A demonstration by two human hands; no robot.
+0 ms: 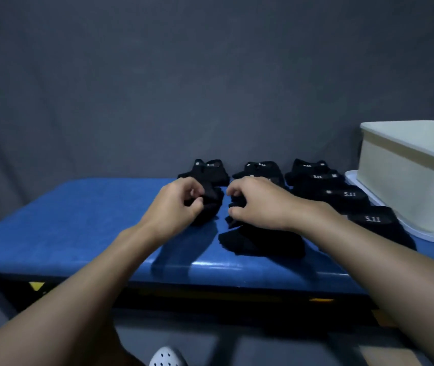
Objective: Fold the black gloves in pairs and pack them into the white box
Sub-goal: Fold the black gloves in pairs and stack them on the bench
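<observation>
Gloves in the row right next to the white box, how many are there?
4 black gloves: farthest, second, third, nearest. Others may lie hidden beneath.

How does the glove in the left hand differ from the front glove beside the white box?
The held glove is bunched up in the left hand; the front glove lies flat, untouched. The front glove shows a white 5.11 mark; the held glove shows none. Both are black.
</observation>
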